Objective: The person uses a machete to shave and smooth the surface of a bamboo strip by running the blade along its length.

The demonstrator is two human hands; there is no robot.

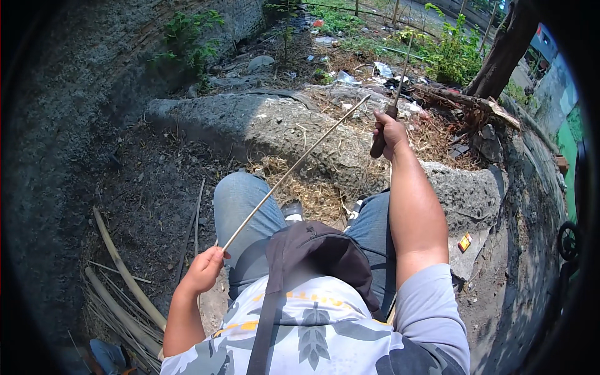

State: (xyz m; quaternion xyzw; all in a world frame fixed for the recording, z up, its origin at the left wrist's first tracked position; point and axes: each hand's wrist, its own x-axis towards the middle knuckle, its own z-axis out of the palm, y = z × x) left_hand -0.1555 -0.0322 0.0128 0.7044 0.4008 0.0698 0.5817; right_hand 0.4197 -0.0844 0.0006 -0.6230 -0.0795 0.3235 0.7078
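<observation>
My left hand (205,270) is closed round the lower end of a long, thin bamboo stick (284,177). The stick slants up and to the right across my knees, and its far tip is free. Raised in front of me, my right hand (392,134) grips a knife (384,136) by its dark brown handle. Its narrow blade points up and away, seen nearly edge-on. The blade stands apart from the stick, to the right of its tip.
A rough concrete slab (275,131) crosses in front of my feet. Bamboo poles and thin strips (128,275) lie at my left. A black bag (319,250) rests on my lap. Beyond are litter, dry grass and a tree trunk (507,50). A small yellow-and-red packet (464,242) lies at right.
</observation>
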